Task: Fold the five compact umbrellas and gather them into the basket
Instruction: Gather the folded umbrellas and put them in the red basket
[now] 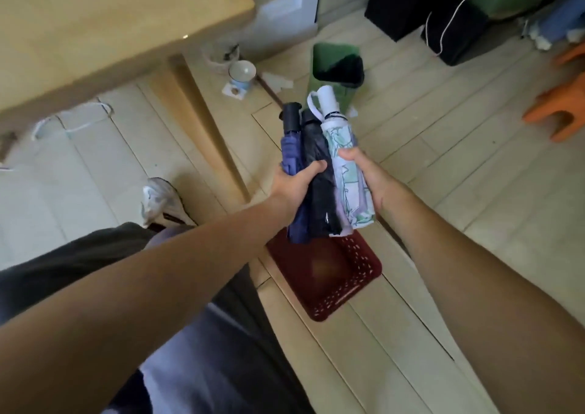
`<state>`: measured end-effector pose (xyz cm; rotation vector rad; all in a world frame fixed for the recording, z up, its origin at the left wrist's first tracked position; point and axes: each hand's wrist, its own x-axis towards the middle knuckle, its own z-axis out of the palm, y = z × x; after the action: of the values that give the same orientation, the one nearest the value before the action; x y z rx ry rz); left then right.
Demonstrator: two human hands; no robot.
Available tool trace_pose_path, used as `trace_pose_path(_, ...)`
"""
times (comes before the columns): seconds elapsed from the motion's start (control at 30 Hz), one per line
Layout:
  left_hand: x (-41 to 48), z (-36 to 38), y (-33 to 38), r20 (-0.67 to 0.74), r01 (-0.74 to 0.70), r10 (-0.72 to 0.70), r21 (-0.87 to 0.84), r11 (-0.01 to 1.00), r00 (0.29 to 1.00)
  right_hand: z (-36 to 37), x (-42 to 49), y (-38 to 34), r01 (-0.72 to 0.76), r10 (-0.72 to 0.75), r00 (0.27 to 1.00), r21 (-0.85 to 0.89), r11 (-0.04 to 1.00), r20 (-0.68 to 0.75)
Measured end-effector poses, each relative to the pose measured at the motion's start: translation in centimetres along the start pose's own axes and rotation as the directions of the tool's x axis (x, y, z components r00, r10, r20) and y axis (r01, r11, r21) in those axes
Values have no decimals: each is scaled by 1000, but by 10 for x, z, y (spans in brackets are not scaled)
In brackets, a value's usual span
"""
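Head view: both forearms reach forward and down, converging on a bundle of folded umbrellas held between the two hands above the floor [474, 192]. The left hand [294, 185] comes in from the lower left, palm turned inward. Its grip is clamped on the left side of the bundle, with the thumb laid across the black umbrella [318, 166] and the fingers curled out of sight under the blue umbrella [291, 150]. The right hand [370, 176] closes from the other side. Its grip is clamped on the white patterned umbrella [340, 147], thumb on top and fingers hidden behind it.

The three umbrellas lie side by side and touching, with blue on the left, black in the middle and white on the right. Their handles point away from the person, past the grip, and their canopy ends stick out below it toward the body. A lilac fold shows under the white one, but I cannot tell whether it is a separate umbrella.

The dark red basket [335, 290] stands on the floor directly beneath, its far edge covered by the hanging canopy ends.

A green bin [329, 62] stands beyond the handles and a cup [242, 71] sits near the table [95, 33] leg. An orange stool [563, 106] is at the right edge of the floor, and a shoe [158, 198] is to the left.
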<state>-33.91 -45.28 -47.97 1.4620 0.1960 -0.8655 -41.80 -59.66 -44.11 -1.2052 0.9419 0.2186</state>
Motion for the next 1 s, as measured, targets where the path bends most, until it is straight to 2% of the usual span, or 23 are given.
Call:
trace_pose_path(0.17,45,-19,-52,-5,140,-140,41,989,990,-5,56,72,-104,104,994,6,995,26)
trace_pose_path(0.33,68,-15,-115,-113,273,-271,5,962,956,-16,88,123,-207,208,977,-30,978,50)
trace_pose_path(0.47,68,-10,-171,-139,426,-430,-56,903,892,-36,107,157,-282,292,951,-104,954,101)
trace_pose_path(0.6,70,-12,-216,-156,545,-548,-69,836,822,-49,131,201,-445,472,876,-213,870,97)
trace_pose_path(0.7,81,-13,-242,-196,597,-595,-57,800,779,-58,161,248,-532,560,818,-195,824,136)
trace_pose_path(0.8,91,-21,-272,-252,666,-660,-73,742,708,-50,164,259,-571,599,789,-195,797,137)
trace_pose_path(0.9,96,-29,-288,-250,681,-690,-137,720,679,-46,169,263,-560,600,784,-236,794,159)
trace_pose_path(1.0,91,-24,-273,-282,677,-680,-126,725,676,-43,179,271,-566,614,770,-256,783,175)
